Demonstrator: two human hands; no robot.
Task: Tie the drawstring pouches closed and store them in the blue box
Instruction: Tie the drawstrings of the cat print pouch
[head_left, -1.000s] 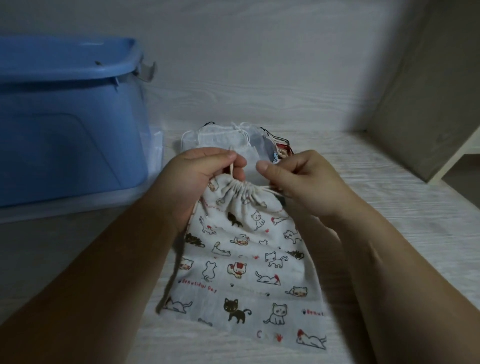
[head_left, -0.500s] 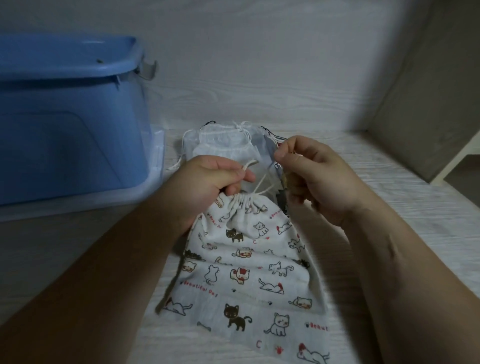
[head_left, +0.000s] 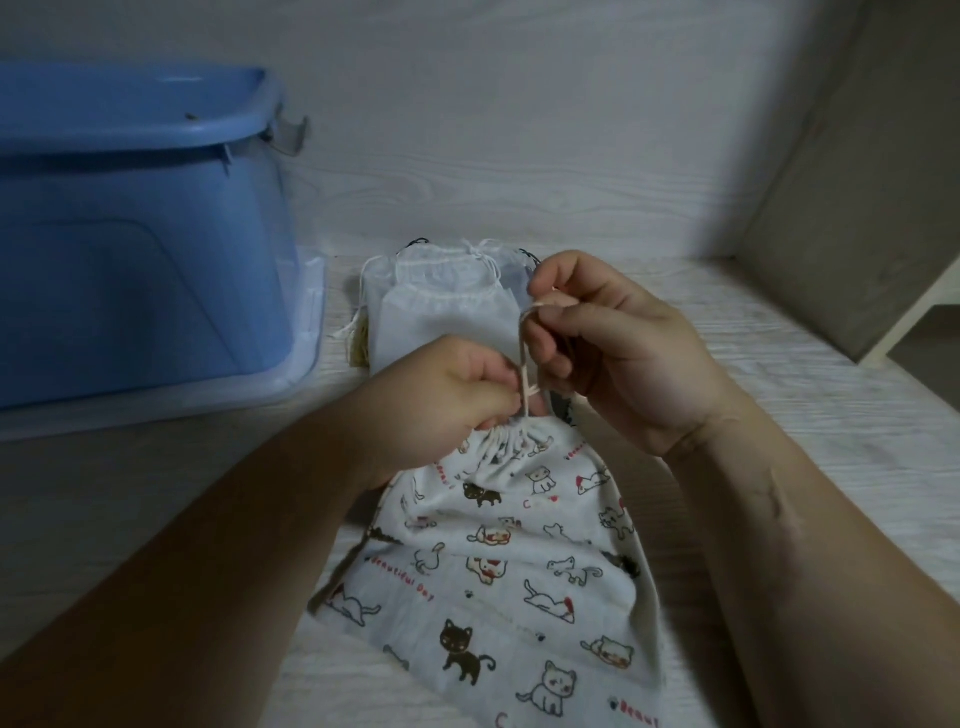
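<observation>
A white cat-print drawstring pouch (head_left: 519, 566) lies on the pale wooden surface in front of me, its mouth gathered tight. My left hand (head_left: 447, 400) pinches the gathered neck and the cord at its base. My right hand (head_left: 608, 348) holds the cream drawstring (head_left: 524, 358) looped over its fingers and lifted above the neck. Behind the hands lies a stack of other pouches (head_left: 447, 306), the top one plain white. The blue box (head_left: 140, 228) stands at the left, open at the top.
The blue box sits on a clear lid or tray (head_left: 291, 374) that juts toward the pouches. A back wall (head_left: 519, 130) and a right side panel (head_left: 857, 182) enclose the surface. An opening (head_left: 930, 338) shows at the far right.
My right hand has risen and pulled the drawstring up from the neck, looping it over its fingers. The left hand has stayed on the gathered neck. The pouch has shifted slightly.
</observation>
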